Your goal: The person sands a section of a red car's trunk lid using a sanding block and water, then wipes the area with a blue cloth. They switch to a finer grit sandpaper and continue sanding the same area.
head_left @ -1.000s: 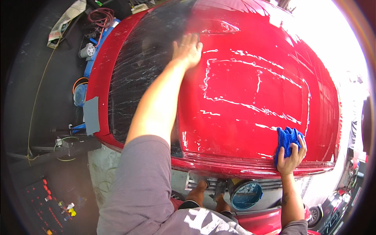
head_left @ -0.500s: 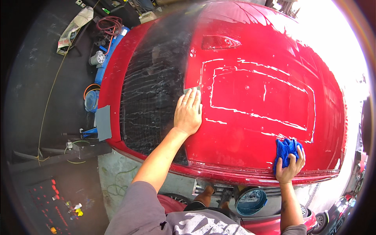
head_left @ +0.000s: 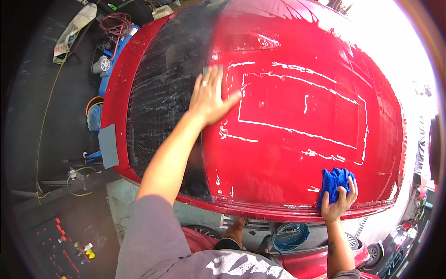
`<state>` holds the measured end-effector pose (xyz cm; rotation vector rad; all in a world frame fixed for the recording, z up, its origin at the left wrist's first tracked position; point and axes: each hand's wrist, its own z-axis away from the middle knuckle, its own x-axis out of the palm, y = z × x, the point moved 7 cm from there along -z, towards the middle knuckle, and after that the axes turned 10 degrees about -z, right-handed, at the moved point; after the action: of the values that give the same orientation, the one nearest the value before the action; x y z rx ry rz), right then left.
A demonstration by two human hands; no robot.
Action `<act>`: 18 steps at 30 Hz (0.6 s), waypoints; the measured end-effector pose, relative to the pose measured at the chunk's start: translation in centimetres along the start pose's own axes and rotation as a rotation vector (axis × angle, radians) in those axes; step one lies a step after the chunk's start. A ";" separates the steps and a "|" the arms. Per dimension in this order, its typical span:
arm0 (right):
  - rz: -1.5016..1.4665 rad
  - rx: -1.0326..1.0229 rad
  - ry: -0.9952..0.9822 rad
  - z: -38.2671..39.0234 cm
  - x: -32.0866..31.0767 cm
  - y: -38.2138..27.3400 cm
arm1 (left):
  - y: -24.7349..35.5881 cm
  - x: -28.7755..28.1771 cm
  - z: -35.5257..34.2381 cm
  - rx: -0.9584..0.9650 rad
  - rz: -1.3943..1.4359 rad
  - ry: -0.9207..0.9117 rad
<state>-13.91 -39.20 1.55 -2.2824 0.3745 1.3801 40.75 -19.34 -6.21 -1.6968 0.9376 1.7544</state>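
A red car surface point(head_left: 297, 176) fills the middle, beside a dark, streaked panel point(head_left: 162, 69). My left hand point(head_left: 211, 97) lies over a small greenish-grey pad point(head_left: 206, 70) at the seam, fingers fairly flat on it and thumb spread; most of the pad is hidden. My right hand point(head_left: 339, 202) presses a bunched blue cloth point(head_left: 335, 179) against the lower right of the red surface, fingers curled over it. Wet white streaks, some forming a rough rectangle, mark the paint.
At the left are a hose coil point(head_left: 114, 23), blue equipment point(head_left: 95, 116) and a grey sheet point(head_left: 108, 145) on the car's edge. A blue bucket point(head_left: 290, 237) stands below near my legs. Another dark car point(head_left: 390, 253) shows at lower right.
My left hand slid down along the seam, then back up with the pad, slightly leftward. My right hand and cloth stay low on the right. The view shifted a little.
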 end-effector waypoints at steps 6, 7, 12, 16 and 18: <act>-0.034 -0.021 0.018 0.0 0.1 -0.3 | -3.5 1.9 -10.1 -0.038 0.003 0.022; -0.028 0.008 -0.007 -0.1 0.5 -0.1 | -4.4 1.8 -12.9 -0.072 0.128 0.025; -0.025 0.037 -0.038 -0.2 0.8 0.3 | -3.9 0.2 -9.7 0.049 0.135 0.182; -0.018 -0.014 -0.010 0.0 0.2 0.0 | -3.7 3.7 -5.1 0.061 0.071 0.072; -0.023 -0.002 -0.033 0.2 0.3 0.2 | -4.3 4.2 -8.6 0.060 0.105 0.093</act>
<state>-13.99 -39.24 1.17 -2.2553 0.3349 1.4056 49.20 -23.73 -10.65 -1.7321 1.1276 1.7071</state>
